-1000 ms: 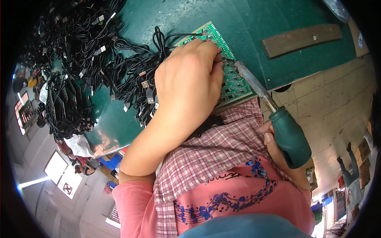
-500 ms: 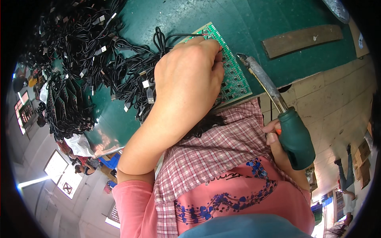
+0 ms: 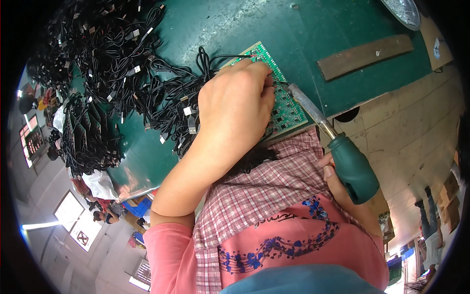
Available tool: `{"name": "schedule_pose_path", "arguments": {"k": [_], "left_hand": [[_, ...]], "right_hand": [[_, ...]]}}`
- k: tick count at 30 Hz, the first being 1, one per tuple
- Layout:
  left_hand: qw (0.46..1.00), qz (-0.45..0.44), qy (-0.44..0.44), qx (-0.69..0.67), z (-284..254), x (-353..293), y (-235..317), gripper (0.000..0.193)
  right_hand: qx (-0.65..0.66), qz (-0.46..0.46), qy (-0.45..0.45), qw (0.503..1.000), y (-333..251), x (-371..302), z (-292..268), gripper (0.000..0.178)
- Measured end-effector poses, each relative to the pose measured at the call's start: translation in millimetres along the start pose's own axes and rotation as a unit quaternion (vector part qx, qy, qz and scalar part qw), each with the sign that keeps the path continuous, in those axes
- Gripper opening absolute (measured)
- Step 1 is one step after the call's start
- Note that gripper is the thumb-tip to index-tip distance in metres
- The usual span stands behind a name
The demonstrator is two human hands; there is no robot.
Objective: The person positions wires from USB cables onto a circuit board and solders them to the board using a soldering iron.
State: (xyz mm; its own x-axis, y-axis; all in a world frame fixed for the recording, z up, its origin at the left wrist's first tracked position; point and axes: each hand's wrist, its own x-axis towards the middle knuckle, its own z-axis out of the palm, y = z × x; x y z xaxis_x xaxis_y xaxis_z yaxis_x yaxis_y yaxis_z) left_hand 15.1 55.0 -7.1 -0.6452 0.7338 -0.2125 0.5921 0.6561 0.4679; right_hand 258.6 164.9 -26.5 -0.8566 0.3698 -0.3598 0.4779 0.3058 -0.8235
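Observation:
A green circuit board (image 3: pixel 293 113) with rows of small parts lies near the table's front edge. Over it my left hand (image 3: pixel 240 98) bends down with fingers closed in a pinch; what the fingertips grip is hidden beneath the hand. One black cable (image 3: pixel 227 57) runs to the board's far end, where a thin red wire shows. My right hand (image 3: pixel 330 169), mostly behind the tool, is wrapped round the green handle of a soldering iron (image 3: pixel 353 166). The iron's tip reaches the board's right edge, close to my left fingertips; contact cannot be made out.
A big tangle of black USB cables (image 3: pixel 117 59) covers the table's left side, with another bundle (image 3: pixel 90 137) at its left edge. A curved brown strip (image 3: pixel 364 56) lies on the green table (image 3: pixel 235 24) at right. A metallic dish (image 3: pixel 404 12) sits at the far right corner.
The soldering iron has moved left, its tip going from beside the board to its right edge. My left hand keeps its pinch over the board. The whole view has shifted slightly.

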Motion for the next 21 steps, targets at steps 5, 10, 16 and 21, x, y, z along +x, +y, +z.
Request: {"name": "schedule_pose_path", "arguments": {"k": [5,10,16,21], "left_hand": [[1.000,0.000,-0.002,0.019,-1.7,0.5,0.3,0.014],[1.000,0.005,-0.008,0.021,-3.4,3.0,0.4,0.015],[0.999,0.007,-0.027,0.027,-5.3,7.2,0.2,0.016],[0.999,-0.001,-0.034,0.019,-7.7,7.3,1.5,0.016]], "right_hand": [[-0.041,-0.036,0.008,0.998,6.7,-2.7,4.6,0.025],[-0.065,-0.037,0.010,0.997,6.9,-2.9,5.3,0.024],[-0.003,-0.011,-0.007,1.000,-8.0,2.5,-4.6,0.025],[0.016,-0.017,-0.046,0.999,-25.6,9.7,-18.7,0.011]]}}
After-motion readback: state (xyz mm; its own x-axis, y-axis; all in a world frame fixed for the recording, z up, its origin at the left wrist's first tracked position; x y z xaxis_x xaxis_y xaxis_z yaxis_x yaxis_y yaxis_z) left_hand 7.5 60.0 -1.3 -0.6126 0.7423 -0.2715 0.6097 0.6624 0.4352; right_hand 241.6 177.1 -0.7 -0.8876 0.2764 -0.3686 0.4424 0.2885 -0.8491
